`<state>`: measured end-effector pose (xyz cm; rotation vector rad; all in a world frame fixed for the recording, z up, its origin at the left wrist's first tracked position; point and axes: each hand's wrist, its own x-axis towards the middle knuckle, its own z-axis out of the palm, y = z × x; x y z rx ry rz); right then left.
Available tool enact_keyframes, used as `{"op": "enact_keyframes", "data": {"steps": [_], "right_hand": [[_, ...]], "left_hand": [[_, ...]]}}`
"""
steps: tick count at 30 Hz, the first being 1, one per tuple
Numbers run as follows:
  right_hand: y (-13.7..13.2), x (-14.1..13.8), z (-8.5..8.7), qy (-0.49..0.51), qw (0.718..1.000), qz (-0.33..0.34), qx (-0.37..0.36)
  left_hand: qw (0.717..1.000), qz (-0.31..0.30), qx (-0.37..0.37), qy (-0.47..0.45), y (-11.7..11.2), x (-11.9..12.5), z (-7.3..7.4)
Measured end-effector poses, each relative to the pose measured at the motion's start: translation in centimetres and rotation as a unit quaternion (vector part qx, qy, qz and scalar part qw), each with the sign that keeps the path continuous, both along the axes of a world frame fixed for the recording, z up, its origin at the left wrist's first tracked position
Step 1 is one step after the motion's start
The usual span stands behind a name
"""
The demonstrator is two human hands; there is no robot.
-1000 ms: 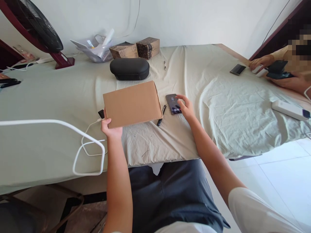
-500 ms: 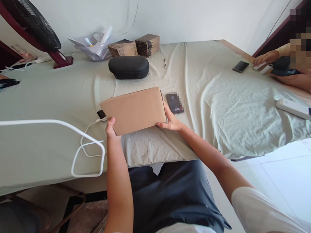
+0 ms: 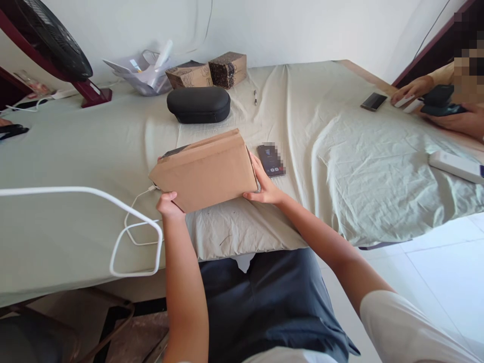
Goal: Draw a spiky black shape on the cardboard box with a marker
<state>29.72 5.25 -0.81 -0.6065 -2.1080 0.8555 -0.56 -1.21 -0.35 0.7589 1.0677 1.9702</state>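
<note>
A brown cardboard box (image 3: pixel 206 176) is held between my two hands above the cloth-covered table. My left hand (image 3: pixel 170 205) grips its lower left corner, thumb on the near face. My right hand (image 3: pixel 264 184) holds the right end, thumb at the lower edge and fingers behind the side. The box is tilted, showing its broad face and part of a taped upper side with a dark patch. A phone (image 3: pixel 271 160) with a lit screen lies just right of the box. The fingers under and behind the box are partly hidden.
Beyond the box sit a black hard case (image 3: pixel 198 105), two smaller cartons (image 3: pixel 227 69) and a plastic basket (image 3: pixel 145 80). A fan (image 3: pixel 96 93) stands at left. A white cable (image 3: pixel 130 222) lies at left. Another person's hand (image 3: pixel 414 91) is at right near a second phone (image 3: pixel 373 101).
The box has tipped so that more of its upper side shows, and its left end has come lower, covering the small black-screened device. My left hand has shifted slightly left and down.
</note>
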Motion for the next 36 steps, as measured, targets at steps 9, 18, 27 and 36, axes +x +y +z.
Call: {"op": "enact_keyframes", "data": {"steps": [9,18,27,36], "right_hand": [[-0.3,-0.1,-0.8,0.036,0.996,0.011,-0.085],[-0.8,-0.6,-0.6,0.082,0.984,0.036,-0.154],[-0.8,-0.6,-1.2,0.068,0.990,0.007,-0.123],[-0.2,-0.6,-1.5,0.050,0.996,-0.008,-0.078]], "left_hand": [[0.998,0.004,0.063,-0.030,-0.3,0.5,0.7],[0.999,0.007,0.047,-0.013,-0.5,0.9,1.4],[0.993,-0.021,0.115,0.007,-0.3,0.9,1.0],[0.994,0.003,0.106,0.031,-0.3,0.9,1.0]]}}
